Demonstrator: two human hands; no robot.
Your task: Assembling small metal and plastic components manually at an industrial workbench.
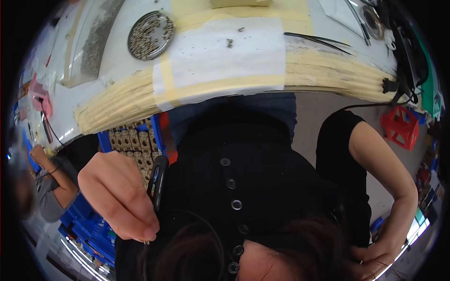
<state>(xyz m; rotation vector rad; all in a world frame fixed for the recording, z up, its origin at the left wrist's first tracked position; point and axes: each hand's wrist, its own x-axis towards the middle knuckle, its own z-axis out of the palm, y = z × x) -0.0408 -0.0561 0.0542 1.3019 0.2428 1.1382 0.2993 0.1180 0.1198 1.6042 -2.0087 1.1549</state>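
My left hand is raised in front of my black buttoned top. Its fingers are closed around a slim black pen-shaped tool with a small coloured mark. The tool's upper end sticks up beside the knuckles, and a tiny tip shows below the fingertips. A thin dark cable curves close by; whether it joins the tool I cannot make out. At the lower right, my right hand is bent back near my side and dark hair. Its fingers show only in part, so their hold is unclear.
The taped white table carries a round metal dish of small metal parts, loose pieces and black tweezers. Beneath its edge stands a blue crate of metal blocks. A red stool is at right; a co-worker's arm at left.
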